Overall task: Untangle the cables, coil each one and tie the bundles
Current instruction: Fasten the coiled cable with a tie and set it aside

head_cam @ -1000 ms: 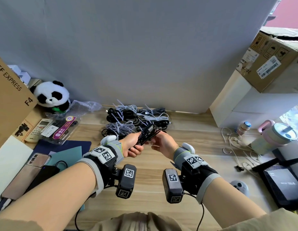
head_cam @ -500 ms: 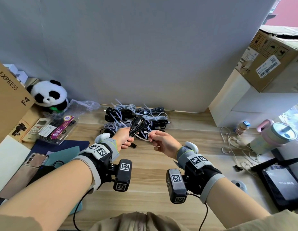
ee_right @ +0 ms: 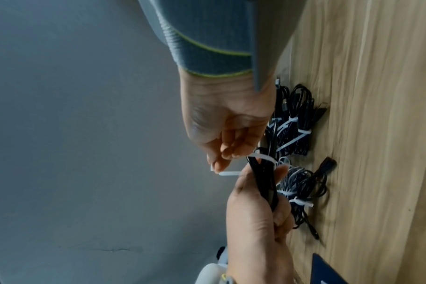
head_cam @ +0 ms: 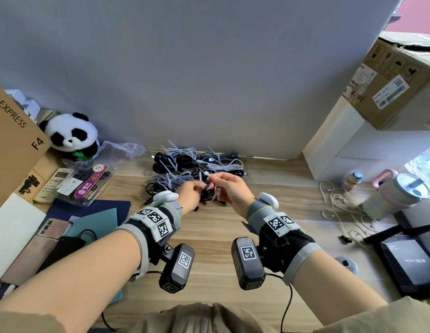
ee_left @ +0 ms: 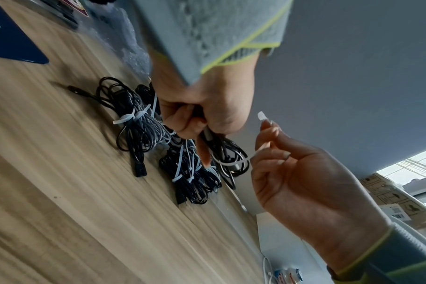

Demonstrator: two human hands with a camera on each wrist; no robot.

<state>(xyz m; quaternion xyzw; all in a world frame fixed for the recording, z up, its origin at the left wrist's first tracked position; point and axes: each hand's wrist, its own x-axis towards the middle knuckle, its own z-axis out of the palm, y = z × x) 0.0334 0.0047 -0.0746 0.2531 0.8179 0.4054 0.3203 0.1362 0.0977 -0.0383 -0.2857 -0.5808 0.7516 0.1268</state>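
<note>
A coiled black cable (head_cam: 207, 196) is gripped in my left hand (head_cam: 193, 191), just above the wooden table (head_cam: 209, 236). A white zip tie (head_cam: 210, 180) loops around the coil. My right hand (head_cam: 227, 188) pinches the tie's free end. In the left wrist view the left hand (ee_left: 202, 115) closes on the black cable (ee_left: 229, 151), and the zip tie (ee_left: 234, 163) runs up into the right hand (ee_left: 292, 173). The right wrist view shows the right hand (ee_right: 225, 140) holding the zip tie (ee_right: 265, 158) around the cable (ee_right: 263, 176), with the left hand (ee_right: 255, 207) below.
Several tied cable bundles (head_cam: 197, 162) lie behind my hands against the grey wall. To the left are a panda toy (head_cam: 71, 135), a remote (head_cam: 56, 183), a phone (head_cam: 43, 246) and a cardboard box (head_cam: 12, 145). On the right are a loose white cable (head_cam: 339, 207), a mug (head_cam: 401, 191) and a router (head_cam: 411, 260).
The right hand let go of the black coil, picked up a white zip tie and brought it round the coil. The left hand lowered the coil toward the table.
</note>
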